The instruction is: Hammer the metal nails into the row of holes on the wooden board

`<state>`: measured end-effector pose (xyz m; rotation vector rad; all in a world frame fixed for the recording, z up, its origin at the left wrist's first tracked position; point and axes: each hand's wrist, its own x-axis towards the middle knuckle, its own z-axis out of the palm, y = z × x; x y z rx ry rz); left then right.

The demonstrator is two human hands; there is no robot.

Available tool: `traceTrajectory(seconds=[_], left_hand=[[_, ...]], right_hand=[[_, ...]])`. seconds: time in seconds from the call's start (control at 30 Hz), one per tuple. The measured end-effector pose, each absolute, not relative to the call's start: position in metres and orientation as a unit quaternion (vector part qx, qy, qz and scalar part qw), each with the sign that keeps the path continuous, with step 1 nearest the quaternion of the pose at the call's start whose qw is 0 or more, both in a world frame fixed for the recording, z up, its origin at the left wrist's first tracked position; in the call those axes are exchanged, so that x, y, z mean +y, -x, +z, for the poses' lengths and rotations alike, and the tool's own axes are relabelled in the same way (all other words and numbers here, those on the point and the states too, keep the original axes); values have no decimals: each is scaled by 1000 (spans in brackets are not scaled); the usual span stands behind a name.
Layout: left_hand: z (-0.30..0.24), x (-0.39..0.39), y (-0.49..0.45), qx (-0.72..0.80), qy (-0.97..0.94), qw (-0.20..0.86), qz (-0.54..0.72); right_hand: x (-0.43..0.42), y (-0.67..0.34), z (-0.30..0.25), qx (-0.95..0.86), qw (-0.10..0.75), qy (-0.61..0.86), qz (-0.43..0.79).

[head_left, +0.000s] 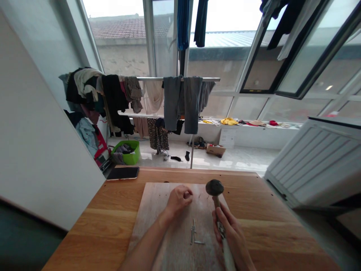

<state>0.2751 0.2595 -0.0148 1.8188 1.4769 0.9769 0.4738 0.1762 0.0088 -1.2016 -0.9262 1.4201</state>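
My right hand is wrapped round the handle of a hammer, its dark head raised at the far end of the handle. My left hand rests on a pale wooden board with thumb and fingers curled together in a pinch. Whatever is between those fingertips, if anything, is too small to make out. Several loose metal nails lie on the board between my forearms, nearer to me than the left hand. A few small marks or nails show at the board's far part.
The board lies on a wooden table. A phone sits at the far left corner. Beyond the table stand a drying rack with clothes, a green basket and a cardboard box. A white slatted panel stands at the right.
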Motion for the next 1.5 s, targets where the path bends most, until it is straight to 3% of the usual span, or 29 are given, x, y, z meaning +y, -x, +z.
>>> traceTrajectory(seconds=[0.3, 0.7, 1.5], left_hand=[[-14, 258, -275, 542, -686, 295, 385], [-12, 256, -277, 539, -678, 301, 400], [-8, 255, -276, 534, -680, 324, 383]], right_hand=[[179, -459, 51, -472, 485, 500, 540], [177, -449, 26, -506, 421, 497, 565], [170, -438, 43, -503, 415, 522, 549]])
